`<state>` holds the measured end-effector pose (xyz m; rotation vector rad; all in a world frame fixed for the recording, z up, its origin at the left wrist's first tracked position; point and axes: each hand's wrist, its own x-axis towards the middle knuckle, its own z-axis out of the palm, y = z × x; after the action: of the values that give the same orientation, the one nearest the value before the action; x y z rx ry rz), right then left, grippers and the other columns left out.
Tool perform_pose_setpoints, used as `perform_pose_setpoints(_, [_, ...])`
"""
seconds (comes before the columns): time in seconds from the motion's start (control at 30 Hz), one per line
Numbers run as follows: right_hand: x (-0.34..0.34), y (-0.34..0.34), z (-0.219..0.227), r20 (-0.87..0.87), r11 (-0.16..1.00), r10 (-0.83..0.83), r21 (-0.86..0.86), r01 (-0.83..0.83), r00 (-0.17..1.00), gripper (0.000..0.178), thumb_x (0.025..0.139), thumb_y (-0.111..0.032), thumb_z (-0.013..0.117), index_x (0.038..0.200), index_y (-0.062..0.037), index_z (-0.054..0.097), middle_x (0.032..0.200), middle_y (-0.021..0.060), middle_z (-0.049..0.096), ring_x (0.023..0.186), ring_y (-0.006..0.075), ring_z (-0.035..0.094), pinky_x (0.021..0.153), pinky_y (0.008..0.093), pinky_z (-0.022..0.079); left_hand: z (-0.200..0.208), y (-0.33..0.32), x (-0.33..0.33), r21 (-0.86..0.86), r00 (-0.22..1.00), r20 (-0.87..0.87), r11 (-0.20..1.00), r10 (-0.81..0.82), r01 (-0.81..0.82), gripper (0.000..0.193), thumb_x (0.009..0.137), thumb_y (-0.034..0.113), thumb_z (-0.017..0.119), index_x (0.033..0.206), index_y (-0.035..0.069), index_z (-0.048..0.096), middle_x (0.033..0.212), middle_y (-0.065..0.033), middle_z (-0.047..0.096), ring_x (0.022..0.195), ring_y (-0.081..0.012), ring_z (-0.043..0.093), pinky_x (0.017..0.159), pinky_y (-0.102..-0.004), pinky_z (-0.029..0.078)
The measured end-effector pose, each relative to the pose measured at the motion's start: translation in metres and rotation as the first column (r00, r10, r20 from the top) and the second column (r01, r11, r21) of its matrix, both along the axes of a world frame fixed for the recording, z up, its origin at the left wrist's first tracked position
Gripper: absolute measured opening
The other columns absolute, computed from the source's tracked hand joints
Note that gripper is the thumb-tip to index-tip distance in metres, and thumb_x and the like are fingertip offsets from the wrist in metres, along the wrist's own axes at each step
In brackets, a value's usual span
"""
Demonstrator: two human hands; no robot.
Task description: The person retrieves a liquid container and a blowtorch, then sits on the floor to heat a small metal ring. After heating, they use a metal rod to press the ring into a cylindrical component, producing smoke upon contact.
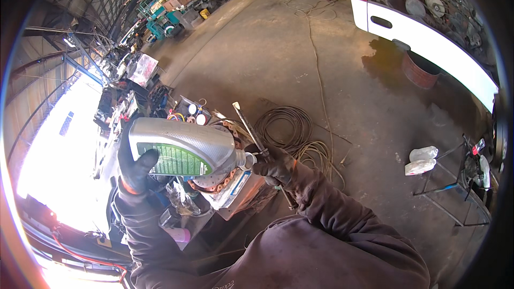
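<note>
Before the person's chest, the gloved left hand point(137, 169) is closed around a silver plastic jug point(187, 139), tipped on its side, neck just beside the gloved right hand point(276, 166), its fingers curled round a metal bar point(250, 127). Beyond lies a coiled hose point(305, 124); farther off, a white vehicle panel point(428, 51).

From the bottle point(187, 142), the left hand point(137, 170) lies at eight o'clock, right hand point(277, 167) and coiled hose point(282, 111) at three, vehicle point(450, 59) at two.
</note>
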<state>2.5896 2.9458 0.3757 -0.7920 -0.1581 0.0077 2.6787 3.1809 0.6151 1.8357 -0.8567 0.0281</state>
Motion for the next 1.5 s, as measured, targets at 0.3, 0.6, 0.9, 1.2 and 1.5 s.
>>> perform_pose_setpoints(0.3, [-0.016,-0.021,0.024,-0.123,0.99,0.137,-0.006,-0.139,0.983,0.045,0.087,-0.01,0.072,0.129,-0.0073,0.057,0.092,-0.0016,0.058,0.068,0.0039,0.047,0.055,0.0225,0.037,0.019,-0.016,0.004,0.077,0.996,0.084,0.997,-0.014,0.007,0.098,0.072,0.054,0.083,0.139,-0.005,0.042,0.119,-0.0121,0.061,0.109,-0.0217,0.06,0.093,-0.0357,0.047])
perform_pose_setpoints(0.6, [-0.013,-0.03,0.026,-0.082,0.998,0.068,0.013,-0.068,0.994,0.049,0.087,-0.013,0.073,0.131,-0.0039,0.056,0.078,-0.0024,0.056,0.05,0.0027,0.043,0.042,0.0215,0.033,0.003,-0.007,0.021,-0.02,0.995,0.03,0.995,-0.094,0.095,0.078,0.079,0.029,0.079,0.14,-0.002,0.041,0.12,-0.0147,0.061,0.108,-0.0253,0.062,0.089,-0.0371,0.052])
perform_pose_setpoints(0.9, [-0.026,-0.044,0.033,-0.049,0.999,-0.026,-0.026,0.025,0.998,0.048,0.087,-0.019,0.074,0.13,-0.0084,0.055,0.07,-0.004,0.051,0.048,0.0025,0.039,0.042,0.0212,0.03,0.011,-0.044,0.016,0.026,0.996,0.062,0.998,-0.064,0.062,0.095,0.07,0.057,0.083,0.134,-0.004,0.048,0.116,-0.0113,0.062,0.106,-0.0209,0.06,0.093,-0.0355,0.047])
perform_pose_setpoints(1.2, [-0.109,-0.106,0.057,0.06,0.962,-0.271,-0.016,0.272,0.961,0.038,0.091,-0.015,0.068,0.126,-0.0053,0.057,0.071,-0.004,0.051,0.047,0.0031,0.039,0.042,0.0209,0.029,0.013,-0.128,-0.013,-0.153,0.959,0.112,0.949,-0.262,0.277,0.105,0.068,0.052,0.086,0.143,-0.006,0.04,0.123,-0.0122,0.06,0.11,-0.0226,0.06,0.096,-0.036,0.047])
perform_pose_setpoints(1.5, [-0.281,-0.207,0.074,0.045,0.806,-0.591,0.002,0.592,0.805,0.036,0.093,-0.013,0.068,0.127,-0.0098,0.057,0.078,-0.0041,0.054,0.047,0.0037,0.039,0.041,0.0212,0.029,-0.013,-0.286,-0.112,-0.298,0.823,0.049,0.778,-0.566,0.553,0.091,0.076,0.044,0.081,0.141,-0.006,0.042,0.123,-0.0125,0.06,0.111,-0.0222,0.059,0.097,-0.036,0.046])
